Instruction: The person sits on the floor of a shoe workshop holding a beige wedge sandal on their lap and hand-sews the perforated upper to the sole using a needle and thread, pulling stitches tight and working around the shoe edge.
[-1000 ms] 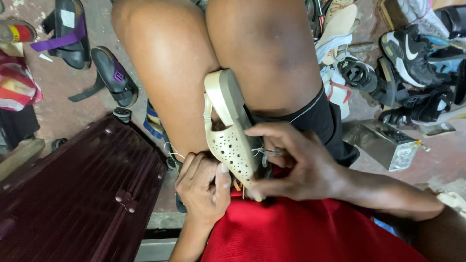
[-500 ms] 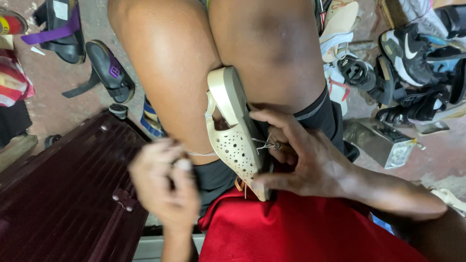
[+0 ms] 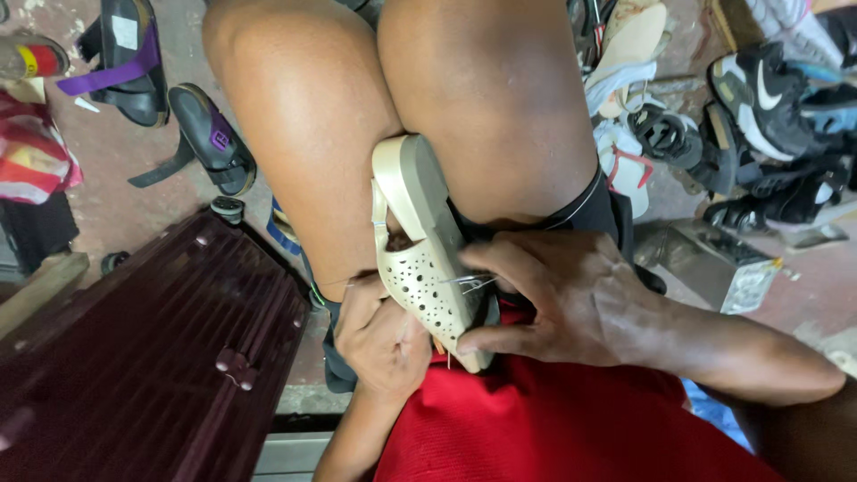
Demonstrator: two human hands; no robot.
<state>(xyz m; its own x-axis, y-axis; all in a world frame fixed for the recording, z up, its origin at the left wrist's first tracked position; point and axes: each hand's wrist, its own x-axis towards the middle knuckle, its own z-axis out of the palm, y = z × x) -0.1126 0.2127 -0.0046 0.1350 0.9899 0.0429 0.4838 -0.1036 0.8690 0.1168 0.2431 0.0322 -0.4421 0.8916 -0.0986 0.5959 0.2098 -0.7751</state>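
The cream perforated shoe point(image 3: 427, 268) sits clamped between right hand point(image 3: 571, 299) fingers, left hand point(image 3: 384, 335) apparently curled beside it

We note both knees bare and pressed close together. The right hand point(image 3: 571, 299) reaches in from the right, forearm level, its fingers point(image 3: 500, 259) curled in a firm grasp, thumb low. The left hand point(image 3: 384, 335) comes up from below, palm turned upward, fingers bunched; whether they pinch anything, we cannot tell.
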